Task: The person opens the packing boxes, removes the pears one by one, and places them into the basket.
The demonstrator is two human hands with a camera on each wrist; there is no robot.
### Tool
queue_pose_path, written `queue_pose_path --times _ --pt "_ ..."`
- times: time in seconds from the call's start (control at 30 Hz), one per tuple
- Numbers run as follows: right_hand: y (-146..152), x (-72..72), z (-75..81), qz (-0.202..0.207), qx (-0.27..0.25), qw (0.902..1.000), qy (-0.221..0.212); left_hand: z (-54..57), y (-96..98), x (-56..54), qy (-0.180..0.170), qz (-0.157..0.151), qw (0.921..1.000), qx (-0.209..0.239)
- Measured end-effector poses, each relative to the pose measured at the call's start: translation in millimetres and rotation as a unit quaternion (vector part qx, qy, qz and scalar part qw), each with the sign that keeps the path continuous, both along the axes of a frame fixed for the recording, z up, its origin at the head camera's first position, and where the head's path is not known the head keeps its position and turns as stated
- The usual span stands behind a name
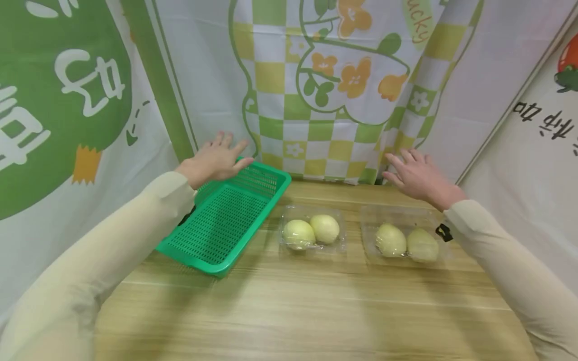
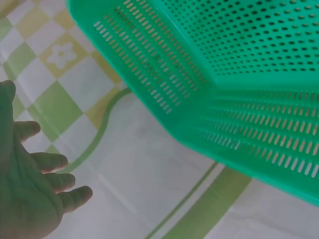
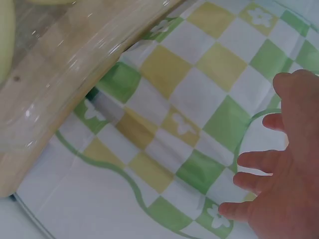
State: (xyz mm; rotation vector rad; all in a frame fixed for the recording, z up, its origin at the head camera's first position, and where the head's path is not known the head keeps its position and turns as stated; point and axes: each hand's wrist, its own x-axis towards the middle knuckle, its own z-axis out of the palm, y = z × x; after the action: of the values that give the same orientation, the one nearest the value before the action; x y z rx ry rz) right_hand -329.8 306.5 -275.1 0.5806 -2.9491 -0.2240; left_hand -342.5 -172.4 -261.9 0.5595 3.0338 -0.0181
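My left hand [image 1: 218,159] hovers above the far end of a green plastic basket [image 1: 215,220], fingers spread and holding nothing. That basket has slotted walls and a perforated floor, and nothing lies inside. My right hand [image 1: 417,176] is raised beyond a clear plastic box [image 1: 368,213] at the right, its fingers apart and free of any object. Two round, pale yellow-green fruits [image 1: 391,240] sit in that box. Another clear box [image 1: 341,240], between it and the basket, holds two similar fruits [image 1: 324,229]. In the left wrist view, the palm [image 2: 30,194] appears beside the basket wall.
A wooden table [image 1: 307,311] carries the basket and both boxes. Behind it hangs a checkered green, yellow and white cloth [image 1: 271,115] that reaches down to the table's back edge. Printed cloth walls [image 1: 58,100] stand at the left and right.
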Motion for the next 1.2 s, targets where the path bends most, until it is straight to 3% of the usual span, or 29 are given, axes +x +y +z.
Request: queue_pose_path --times 0.27,0.43,0.8,1.2 --pt "-10.5 8.9 -6.8 0.034 -0.013 0.9982 0.047 -3.4 7.5 3.0 0.005 -0.019 0.9996 0.019" --pt "-16.2 13.7 -18.0 0.060 -0.028 0.9955 0.067 -6.0 7.5 6.4 -0.007 -0.028 0.9979 0.058" --pt "-33.1 26.8 -30.1 0.092 -0.095 0.9905 0.038 -19.1 6.4 20.0 -0.020 -0.057 0.9843 0.166" --pt "-47.9 42.5 -40.4 0.097 -0.135 0.9861 0.008 -31.6 18.1 48.9 -0.003 -0.098 0.9753 0.198"
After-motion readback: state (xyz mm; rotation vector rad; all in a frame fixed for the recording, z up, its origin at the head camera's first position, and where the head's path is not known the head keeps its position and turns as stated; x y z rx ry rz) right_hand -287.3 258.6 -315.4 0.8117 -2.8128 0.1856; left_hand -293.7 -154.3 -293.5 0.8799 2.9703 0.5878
